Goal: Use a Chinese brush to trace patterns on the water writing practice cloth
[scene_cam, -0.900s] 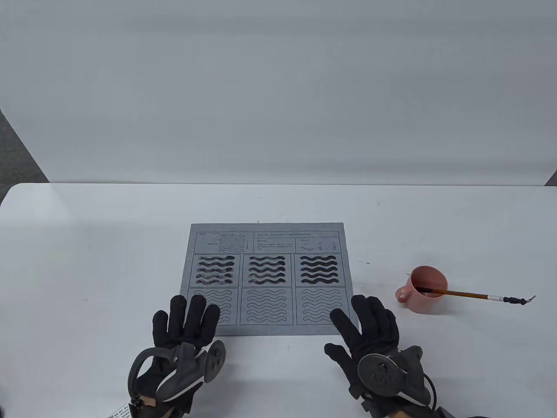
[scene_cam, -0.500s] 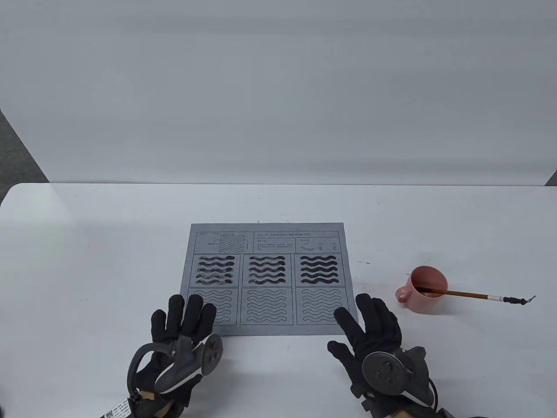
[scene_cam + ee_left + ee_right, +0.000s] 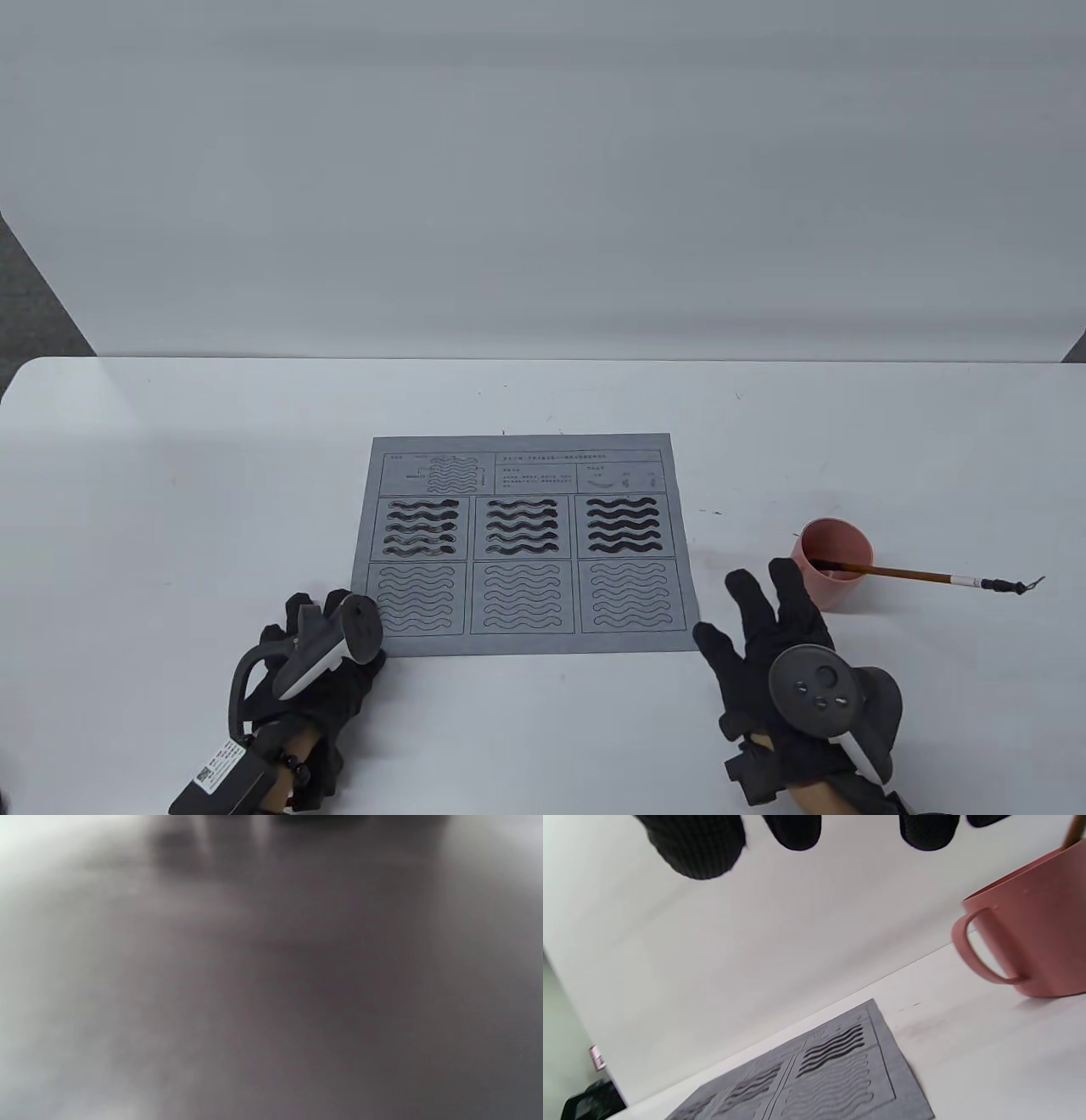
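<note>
Both hands have slid off the cloth's near corners since the earlier frames: the left hand [image 3: 318, 671] has drawn back and turned onto its side by the near left corner, and the right hand [image 3: 776, 645] has shifted rightward toward the pink cup [image 3: 836, 564].

The grey water writing cloth [image 3: 526, 543] lies flat at the middle of the white table [image 3: 170, 475], its upper row of three wave panels traced dark and its lower row showing outlines only. The brush [image 3: 925, 577] rests across the cup's rim, bristle end inside, handle pointing right.

The right hand's fingers [image 3: 700, 844] are spread apart, holding nothing, just short of the cup. The left hand's tracker hides its fingers and its wrist view is blurred, so I cannot tell how they lie.
</note>
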A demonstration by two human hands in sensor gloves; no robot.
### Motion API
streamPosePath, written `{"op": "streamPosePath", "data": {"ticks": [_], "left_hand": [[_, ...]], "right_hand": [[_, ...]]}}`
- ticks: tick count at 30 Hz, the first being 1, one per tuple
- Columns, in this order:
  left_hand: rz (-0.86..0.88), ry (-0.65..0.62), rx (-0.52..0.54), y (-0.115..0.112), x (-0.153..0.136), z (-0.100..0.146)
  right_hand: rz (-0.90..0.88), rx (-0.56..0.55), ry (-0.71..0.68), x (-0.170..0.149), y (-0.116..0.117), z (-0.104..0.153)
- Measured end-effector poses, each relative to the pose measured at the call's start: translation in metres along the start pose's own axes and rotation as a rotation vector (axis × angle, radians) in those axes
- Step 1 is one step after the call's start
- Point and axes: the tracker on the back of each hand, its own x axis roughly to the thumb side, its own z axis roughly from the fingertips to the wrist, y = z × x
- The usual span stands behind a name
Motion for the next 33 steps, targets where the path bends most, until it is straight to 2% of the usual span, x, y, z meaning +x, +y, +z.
{"op": "streamPosePath", "data": {"ticks": [2,6,10,14,17,19,21,23,25,27,33], "left_hand": [[-0.046,-0.025,-0.046,-0.001,0.006,0.004],[-0.074,-0.152,-0.037,-0.002,0.023,0.014],[-0.13,-0.244,-0.061,-0.006,0.04,0.025],[-0.178,-0.288,-0.075,-0.008,0.052,0.035],[-0.209,-0.283,-0.075,-0.009,0.056,0.041],[-0.24,-0.265,-0.095,-0.01,0.061,0.047],[-0.296,-0.26,-0.098,-0.013,0.065,0.055],[-0.346,-0.261,-0.087,-0.016,0.07,0.062],[-0.364,-0.293,-0.091,-0.016,0.073,0.065],[-0.364,-0.287,-0.099,-0.017,0.072,0.064],[-0.341,-0.231,-0.076,-0.016,0.065,0.054]], "right_hand": [[0.013,-0.041,0.084,-0.011,-0.011,-0.005],[0.138,-0.11,0.249,-0.035,-0.027,-0.012],[0.169,-0.064,0.435,-0.059,-0.032,-0.017],[0.151,-0.004,0.561,-0.088,-0.024,-0.025],[0.004,0.015,0.632,-0.113,-0.02,-0.031],[-0.227,0.011,0.624,-0.137,-0.019,-0.036],[-0.448,-0.048,0.609,-0.16,-0.018,-0.04],[-0.623,-0.01,0.608,-0.176,-0.017,-0.043],[-0.662,0.012,0.603,-0.182,-0.018,-0.043],[-0.625,0.02,0.549,-0.179,-0.019,-0.048],[-0.471,-0.127,0.477,-0.156,-0.021,-0.052]]}}
